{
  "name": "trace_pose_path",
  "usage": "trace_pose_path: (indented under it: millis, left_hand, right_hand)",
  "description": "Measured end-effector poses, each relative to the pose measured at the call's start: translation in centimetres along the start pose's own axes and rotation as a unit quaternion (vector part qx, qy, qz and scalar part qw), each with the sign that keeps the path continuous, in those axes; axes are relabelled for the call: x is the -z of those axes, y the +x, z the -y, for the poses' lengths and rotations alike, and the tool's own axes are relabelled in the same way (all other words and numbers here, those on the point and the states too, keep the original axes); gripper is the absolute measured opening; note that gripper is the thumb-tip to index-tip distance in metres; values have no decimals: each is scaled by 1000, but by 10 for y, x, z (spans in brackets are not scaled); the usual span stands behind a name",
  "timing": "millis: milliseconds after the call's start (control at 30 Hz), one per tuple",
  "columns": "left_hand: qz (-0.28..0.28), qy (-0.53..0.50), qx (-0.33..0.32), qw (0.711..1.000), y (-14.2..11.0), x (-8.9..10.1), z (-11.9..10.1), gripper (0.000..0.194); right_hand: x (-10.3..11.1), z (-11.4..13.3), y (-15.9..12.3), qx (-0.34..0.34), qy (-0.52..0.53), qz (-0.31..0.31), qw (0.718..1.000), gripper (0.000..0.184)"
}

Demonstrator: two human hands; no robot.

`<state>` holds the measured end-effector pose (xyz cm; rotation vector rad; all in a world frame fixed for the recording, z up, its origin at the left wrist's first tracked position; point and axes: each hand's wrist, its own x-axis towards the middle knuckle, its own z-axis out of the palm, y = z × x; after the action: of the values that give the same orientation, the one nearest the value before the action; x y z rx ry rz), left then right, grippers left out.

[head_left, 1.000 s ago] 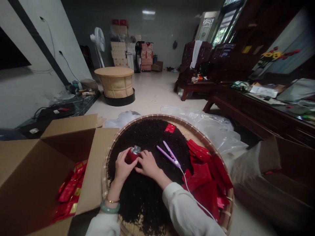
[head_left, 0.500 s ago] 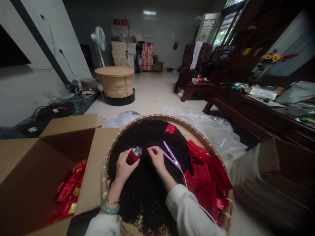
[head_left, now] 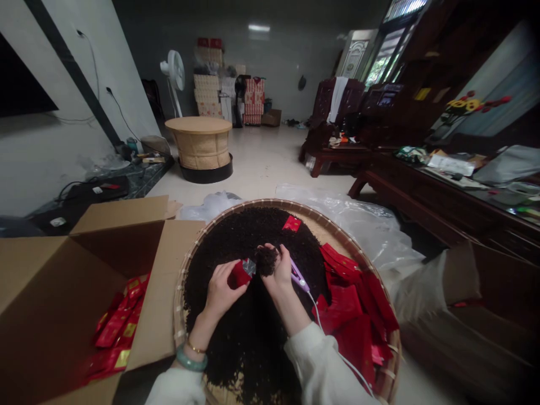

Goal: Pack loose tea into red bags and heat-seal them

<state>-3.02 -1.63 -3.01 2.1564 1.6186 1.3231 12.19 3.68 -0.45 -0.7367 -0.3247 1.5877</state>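
My left hand grips a small red packet, its silvery inner mouth tilted toward the right. Just right of that mouth, my right hand holds a clump of dark loose tea leaves in its curled fingers. Both hands are over a round bamboo tray spread with dark tea leaves. Partly hidden behind my right hand lies a lilac hand sealer or flat iron with a white cord. A flat red packet rests on the leaves farther back.
Several red packets pile along the tray's right side. An open cardboard box at left contains filled-looking red packets. Clear plastic sheeting lies behind the tray, and another carton stands at right.
My right hand has turned palm up and now holds a clump of tea leaves beside the packet. The left hand with the packet has shifted slightly right.
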Motion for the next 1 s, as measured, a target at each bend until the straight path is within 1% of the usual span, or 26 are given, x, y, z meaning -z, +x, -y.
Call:
trace_pose_path:
  millis: [67, 200, 267, 400, 500, 667, 767, 833, 867, 900, 933, 967, 1000]
  left_hand:
    - [3, -3, 7, 1000, -1, -2, -1, 47]
    - [4, -7, 32, 999, -2, -4, -4, 49]
    - [6, -7, 44, 999, -2, -4, -5, 50]
    - [14, -13, 57, 998, -3, -5, -4, 52]
    - [18, -16, 60, 998, -3, -5, -4, 52]
    - [14, -20, 69, 997, -2, -4, -4, 51]
    - [2, -22, 81, 996, -3, -5, -4, 49]
    - [-10, -23, 90, 996, -4, -6, -3, 49]
    - [-16, -24, 94, 995, -4, -7, -3, 49]
    - [-22, -27, 98, 995, -5, -7, -2, 49]
    - [-27, -31, 104, 994, -5, -8, -2, 50]
    - [-31, -35, 111, 993, -6, -8, -2, 51]
    - [-33, -40, 120, 991, -6, -8, -1, 52]
  right_hand:
    - [-8, -1, -2, 34, -17, 7, 999, 36]
    - [-22, -5, -10, 93, -30, -19, 995, 35]
    - [-28, -6, -15, 129, -66, -24, 989, 35]
    - [-33, -7, -22, 170, -153, 5, 973, 40]
    - [-33, -8, -25, 183, -197, 27, 963, 45]
    - [-32, -6, -35, 177, -249, 81, 949, 48]
    - [-32, -2, -39, 163, -227, 113, 953, 47]
    - [-30, 3, -39, 163, -200, 116, 959, 46]
    - [-28, 6, -40, 172, -204, 113, 957, 45]
    - [-26, 8, -40, 186, -227, 110, 950, 42]
    - [-24, 11, -41, 203, -267, 110, 936, 38]
    - [-21, 13, -43, 224, -317, 115, 914, 33]
    - [-18, 14, -46, 247, -373, 126, 885, 28]
